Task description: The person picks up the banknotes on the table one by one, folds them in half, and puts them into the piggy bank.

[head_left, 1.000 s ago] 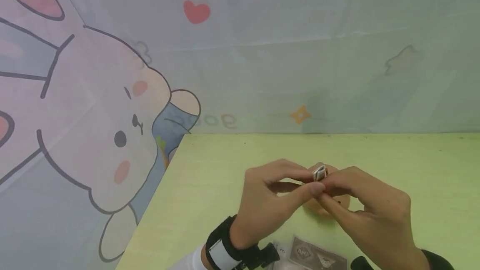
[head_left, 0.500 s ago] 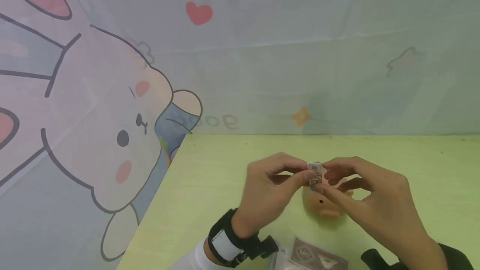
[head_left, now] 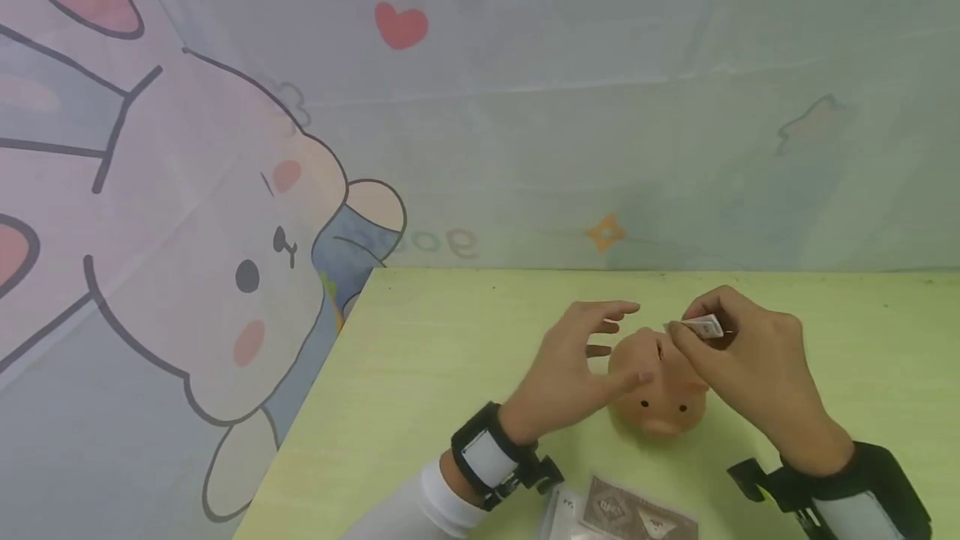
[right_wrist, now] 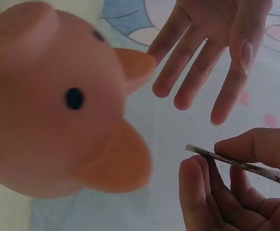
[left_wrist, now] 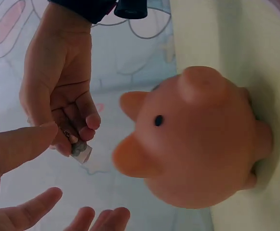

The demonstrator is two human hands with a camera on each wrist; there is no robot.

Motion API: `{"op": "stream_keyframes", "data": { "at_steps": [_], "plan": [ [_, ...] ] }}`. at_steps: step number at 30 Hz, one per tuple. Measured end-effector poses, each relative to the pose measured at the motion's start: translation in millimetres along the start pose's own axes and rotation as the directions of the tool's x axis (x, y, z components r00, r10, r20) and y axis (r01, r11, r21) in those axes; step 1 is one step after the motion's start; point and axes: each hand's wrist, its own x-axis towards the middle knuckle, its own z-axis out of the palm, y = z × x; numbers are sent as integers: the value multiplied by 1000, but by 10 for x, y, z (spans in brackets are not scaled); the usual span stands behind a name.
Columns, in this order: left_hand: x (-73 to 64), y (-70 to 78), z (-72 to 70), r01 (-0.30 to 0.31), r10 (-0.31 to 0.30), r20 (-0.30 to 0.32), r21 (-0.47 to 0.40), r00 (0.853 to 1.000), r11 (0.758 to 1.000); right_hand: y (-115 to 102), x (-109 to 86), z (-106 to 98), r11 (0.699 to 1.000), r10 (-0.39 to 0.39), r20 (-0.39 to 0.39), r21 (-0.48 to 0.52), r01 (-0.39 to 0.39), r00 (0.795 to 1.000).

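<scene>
Above the table [head_left: 450, 373], our right hand [head_left: 757, 365] pinches a folded note [head_left: 707, 326]; our left hand [head_left: 564, 369] holds fingers apart. We're likely positioning, next needing alignment with the piggy bank [head_left: 663, 411] slot [head_left: 660, 349].

folded note [head_left: 707, 326]: print too small | brown note [head_left: 637, 513]: cropped at bottom edge

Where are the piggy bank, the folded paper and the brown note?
Piggy bank [head_left: 664, 384]: head view, forehead above the eyes.
Folded paper [right_wrist: 238, 163]: right wrist view, its narrow edge.
Brown note [head_left: 630, 512]: head view, its printed face.
</scene>
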Motion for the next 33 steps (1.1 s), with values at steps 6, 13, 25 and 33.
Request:
{"op": "stream_keyframes", "data": {
  "at_steps": [6,13,25,33],
  "plan": [
    [18,-245,211,79,-95,88,169,992,982,237,13,148,994,108,100,-29,-105,989],
    [23,-363,355,138,-166,110,222,980,965,299,24,246,997,29,134,-71,-19,991],
    [68,-329,360,141,-179,139,243,974,960,303,-7,461,930,-148,203,-304,206,968],
    [103,-346,362,142,-183,145,258,972,956,264,131,148,988,-63,369,-106,110,927]
  ]
}}
